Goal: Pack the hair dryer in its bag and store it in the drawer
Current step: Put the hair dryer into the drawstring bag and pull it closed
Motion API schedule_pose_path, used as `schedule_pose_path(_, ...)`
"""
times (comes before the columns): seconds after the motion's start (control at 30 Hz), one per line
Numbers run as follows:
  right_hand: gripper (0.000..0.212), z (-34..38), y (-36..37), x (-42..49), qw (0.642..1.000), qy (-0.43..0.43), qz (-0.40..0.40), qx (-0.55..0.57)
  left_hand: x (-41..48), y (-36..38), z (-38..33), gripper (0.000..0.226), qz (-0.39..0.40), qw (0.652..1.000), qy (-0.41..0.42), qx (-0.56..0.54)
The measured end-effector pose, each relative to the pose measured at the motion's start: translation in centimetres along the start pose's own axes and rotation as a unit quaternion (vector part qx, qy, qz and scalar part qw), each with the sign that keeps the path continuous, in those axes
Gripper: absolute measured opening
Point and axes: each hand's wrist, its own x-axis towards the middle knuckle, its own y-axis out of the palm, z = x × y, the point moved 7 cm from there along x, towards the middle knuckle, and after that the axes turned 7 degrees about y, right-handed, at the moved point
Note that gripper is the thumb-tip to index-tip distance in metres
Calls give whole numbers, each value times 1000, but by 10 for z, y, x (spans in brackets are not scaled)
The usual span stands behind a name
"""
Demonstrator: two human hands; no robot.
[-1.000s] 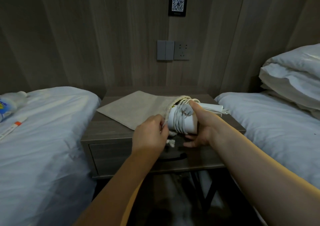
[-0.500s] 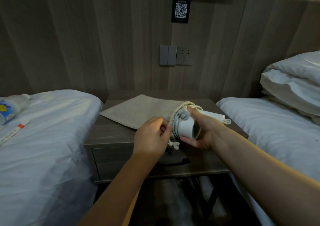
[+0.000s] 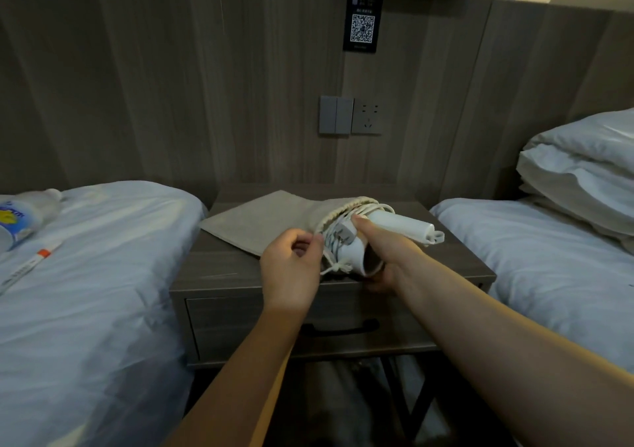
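Both hands worked at the nightstand (image 3: 219,276) front edge. Left hand (image 3: 291,270) pinched the bag (image 3: 271,218) mouth by its drawstring. Right hand (image 3: 386,252) was wrapped around the dryer (image 3: 399,225), cord-wound barrel at the bag opening, handle projecting right. Drawer (image 3: 240,323) below was closed.

1. We face a dark wood-panelled wall (image 3: 171,86) in dim light.
2. It carries a grey switch (image 3: 336,115), a socket (image 3: 367,118) and a QR-code sign (image 3: 362,23).
3. A wooden nightstand (image 3: 219,275) stands between two white-sheeted beds (image 3: 85,292); pillows (image 3: 583,172) are stacked at right.
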Motion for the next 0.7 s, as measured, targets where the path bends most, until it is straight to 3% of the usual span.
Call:
schedule_pose_path(0.1,98,3,-2,9,996,-48,-59,-41,0,2,-5,14,15,999,34,28)
schedule_pose_path(0.2,96,5,-5,14,989,-59,-106,-79,0,7,-11,13,25,994,93,59)
schedule_pose_path(0.3,108,-1,0,11,986,-57,-137,-73,-2,7,-16,13,17,986,146,77)
schedule_pose_path(0.4,99,-4,5,12,983,-63,-166,-53,-1,5,-16,13,18,980,172,96)
schedule_pose_path(0.5,100,-3,6,16,983,-55,-164,-60,-1,5,-19,12,31,957,220,186)
schedule_pose_path(0.6,98,-2,11,23,988,-65,-115,-77,-2,6,-19,10,45,952,232,194)
schedule_pose_path(0.7,78,-4,10,24,994,-67,-46,-75,-3,11,-17,11,81,968,179,158)
